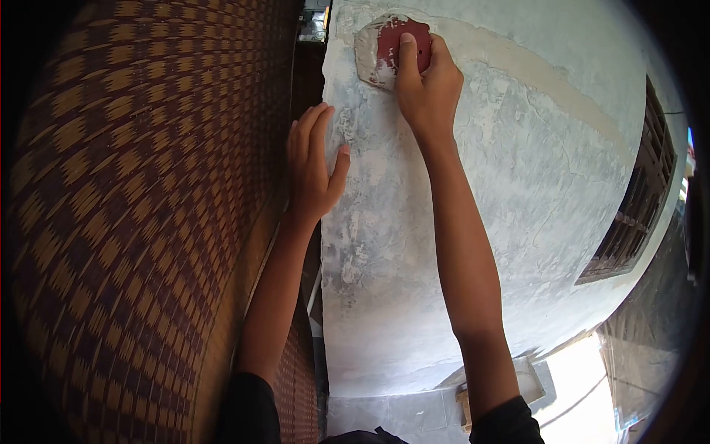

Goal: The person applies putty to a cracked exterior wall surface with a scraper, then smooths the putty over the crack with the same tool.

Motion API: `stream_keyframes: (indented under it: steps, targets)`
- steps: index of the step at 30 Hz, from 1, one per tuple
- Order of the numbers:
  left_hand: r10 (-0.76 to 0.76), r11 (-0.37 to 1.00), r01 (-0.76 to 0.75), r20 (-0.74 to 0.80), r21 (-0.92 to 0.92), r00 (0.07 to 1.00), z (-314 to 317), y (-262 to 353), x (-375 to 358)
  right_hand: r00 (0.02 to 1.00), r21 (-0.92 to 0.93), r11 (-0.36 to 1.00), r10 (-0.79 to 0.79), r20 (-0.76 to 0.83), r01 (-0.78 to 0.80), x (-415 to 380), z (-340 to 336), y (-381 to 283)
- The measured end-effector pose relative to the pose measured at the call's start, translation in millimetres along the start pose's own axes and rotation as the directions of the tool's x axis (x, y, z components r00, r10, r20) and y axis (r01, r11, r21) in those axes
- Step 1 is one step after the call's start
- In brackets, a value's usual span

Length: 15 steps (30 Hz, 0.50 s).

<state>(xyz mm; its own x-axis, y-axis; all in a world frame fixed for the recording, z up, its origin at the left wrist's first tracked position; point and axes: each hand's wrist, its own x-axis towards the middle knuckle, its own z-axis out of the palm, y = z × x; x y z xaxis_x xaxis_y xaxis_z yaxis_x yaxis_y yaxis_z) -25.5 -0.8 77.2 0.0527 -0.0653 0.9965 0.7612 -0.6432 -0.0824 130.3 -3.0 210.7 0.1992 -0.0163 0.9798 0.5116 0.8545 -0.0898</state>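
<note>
High on the plastered wall (392,244), my right hand (430,89) grips a dark red putty scraper (392,37), thumb laid along its near face. Pale wet putty is smeared over the scraper's left part and lower edge. A beige band of putty (525,59) curves across the wall to the right of it. My left hand (314,163) is lower, at the wall's left edge, its fingers stretched upward and the thumb apart. Nothing is in that hand.
A woven brown panel (140,207) rises close on the left, with a dark narrow gap between it and the wall. On the right is a dark barred window (636,200). A shallow tray-like container (529,381) is low down beside my right forearm.
</note>
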Motion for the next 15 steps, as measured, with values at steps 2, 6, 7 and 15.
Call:
stream_keyframes:
  steps: [2,6,7,15]
  targets:
    - [-0.016,1.000,0.016,-0.003,-0.010,1.000,1,1,-1,0.998,0.012,0.999,0.047,-0.032,-0.046,0,-1,2]
    - [-0.002,1.000,0.002,-0.006,0.004,1.000,0,0,-1,0.992,0.160,0.984,0.088,-0.089,-0.073,3,-3,-2]
    - [0.006,1.000,-0.006,-0.006,-0.002,1.000,0,-1,-1,0.995,0.128,0.990,0.072,-0.068,-0.063,1,0,-4]
    - [0.000,1.000,0.000,0.006,0.007,1.000,-2,1,0,0.995,0.120,0.991,0.066,-0.077,-0.057,5,-5,3]
